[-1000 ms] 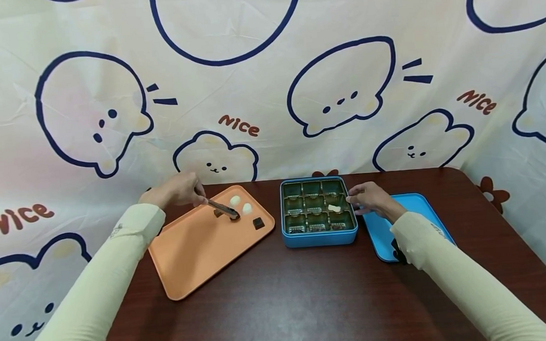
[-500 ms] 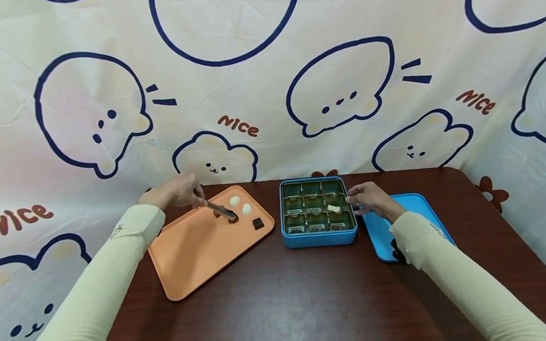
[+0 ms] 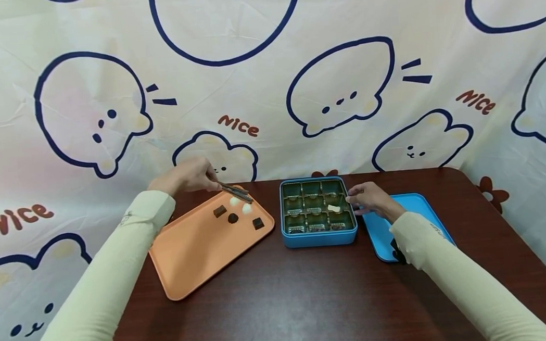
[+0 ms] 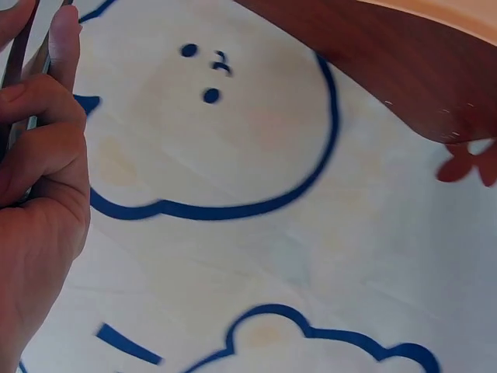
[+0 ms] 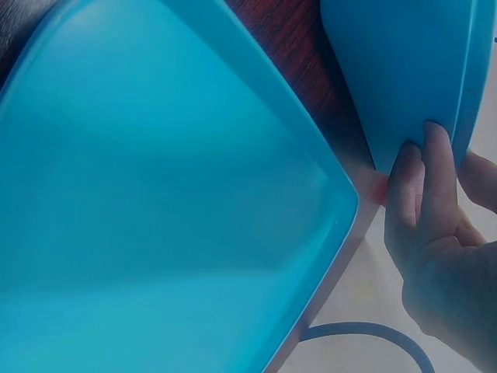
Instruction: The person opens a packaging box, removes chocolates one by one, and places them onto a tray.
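My left hand (image 3: 190,175) grips a pair of metal tongs (image 3: 235,191), whose tips overlap the area by two white pieces (image 3: 246,208) at the back of the orange tray (image 3: 189,264). A round dark brown piece (image 3: 233,218), a brown block (image 3: 219,211) and a darker square piece (image 3: 258,223), like chocolates, lie nearby on this tray. My right hand (image 3: 370,198) holds the right side of a blue box (image 3: 319,239), fingers against its outer wall near the rim. Inside the box is a sectioned insert; a white piece (image 3: 334,208) sits in its right column, middle row.
A blue tray-like lid (image 3: 413,209) lies on the dark wooden table (image 3: 281,300), partly under my right forearm. Something black (image 3: 398,251) shows beside that forearm. Behind the table hangs a white cloth (image 3: 269,103) with cartoon prints.
My left hand has lifted the tongs off the round dark piece and moved them right and toward the back, over the white pieces. The right hand and the box have stayed put.
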The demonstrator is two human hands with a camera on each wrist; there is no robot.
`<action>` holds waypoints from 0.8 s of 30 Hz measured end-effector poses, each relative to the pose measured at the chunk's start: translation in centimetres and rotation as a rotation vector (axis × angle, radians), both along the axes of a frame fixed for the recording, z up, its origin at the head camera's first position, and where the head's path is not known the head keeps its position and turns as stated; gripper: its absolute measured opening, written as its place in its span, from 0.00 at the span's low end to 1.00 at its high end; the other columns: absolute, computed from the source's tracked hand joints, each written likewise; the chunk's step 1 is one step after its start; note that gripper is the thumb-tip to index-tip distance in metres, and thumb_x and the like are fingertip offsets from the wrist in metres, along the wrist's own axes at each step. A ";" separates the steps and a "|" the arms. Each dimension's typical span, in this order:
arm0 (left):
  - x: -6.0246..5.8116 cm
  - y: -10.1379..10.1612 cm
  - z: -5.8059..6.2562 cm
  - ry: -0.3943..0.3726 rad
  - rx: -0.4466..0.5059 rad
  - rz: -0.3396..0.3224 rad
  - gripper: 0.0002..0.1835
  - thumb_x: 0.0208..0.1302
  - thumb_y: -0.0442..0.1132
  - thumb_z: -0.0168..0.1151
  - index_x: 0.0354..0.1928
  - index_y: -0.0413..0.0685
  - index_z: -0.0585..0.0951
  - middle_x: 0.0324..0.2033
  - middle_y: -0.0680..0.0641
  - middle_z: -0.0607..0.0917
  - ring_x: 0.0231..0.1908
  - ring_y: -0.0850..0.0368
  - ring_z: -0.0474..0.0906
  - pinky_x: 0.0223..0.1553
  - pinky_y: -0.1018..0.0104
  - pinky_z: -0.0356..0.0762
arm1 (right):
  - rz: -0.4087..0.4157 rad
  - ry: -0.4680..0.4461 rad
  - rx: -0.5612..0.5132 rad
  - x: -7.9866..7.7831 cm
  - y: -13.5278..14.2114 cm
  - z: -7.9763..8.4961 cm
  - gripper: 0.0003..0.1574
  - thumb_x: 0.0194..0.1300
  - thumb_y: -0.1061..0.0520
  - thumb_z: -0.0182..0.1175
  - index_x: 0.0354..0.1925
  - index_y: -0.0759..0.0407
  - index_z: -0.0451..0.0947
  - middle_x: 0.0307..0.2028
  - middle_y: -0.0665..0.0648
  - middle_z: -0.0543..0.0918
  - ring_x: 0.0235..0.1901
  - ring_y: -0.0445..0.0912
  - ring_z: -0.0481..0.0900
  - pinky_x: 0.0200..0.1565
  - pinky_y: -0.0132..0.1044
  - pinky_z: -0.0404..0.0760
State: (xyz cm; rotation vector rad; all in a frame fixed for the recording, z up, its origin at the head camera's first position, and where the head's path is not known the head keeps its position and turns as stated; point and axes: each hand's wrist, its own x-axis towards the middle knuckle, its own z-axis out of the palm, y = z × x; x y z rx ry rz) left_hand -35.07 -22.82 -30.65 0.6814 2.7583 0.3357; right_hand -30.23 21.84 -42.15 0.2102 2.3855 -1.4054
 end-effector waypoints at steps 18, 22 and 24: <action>-0.9 8.3 0.5 0.115 0.062 -0.177 0.08 0.61 0.43 0.70 0.29 0.46 0.90 0.24 0.51 0.86 0.26 0.57 0.76 0.30 0.66 0.72 | 0.010 0.008 0.004 0.0 -0.1 0.0 0.29 0.75 0.58 0.55 0.68 0.71 0.65 0.62 0.73 0.71 0.60 0.64 0.75 0.49 0.48 0.82; -0.7 9.9 0.4 0.142 0.010 -0.165 0.09 0.61 0.47 0.70 0.29 0.51 0.90 0.23 0.54 0.86 0.26 0.58 0.77 0.31 0.65 0.72 | 0.008 0.003 -0.001 0.0 0.0 0.0 0.29 0.75 0.58 0.55 0.68 0.70 0.65 0.63 0.73 0.70 0.61 0.64 0.74 0.49 0.48 0.82; -0.8 10.7 0.3 0.141 -0.002 -0.171 0.09 0.61 0.48 0.70 0.29 0.52 0.89 0.22 0.54 0.86 0.25 0.58 0.77 0.30 0.65 0.71 | 0.005 0.004 0.003 0.0 0.0 0.0 0.29 0.75 0.58 0.55 0.68 0.70 0.65 0.63 0.73 0.70 0.61 0.64 0.74 0.49 0.47 0.83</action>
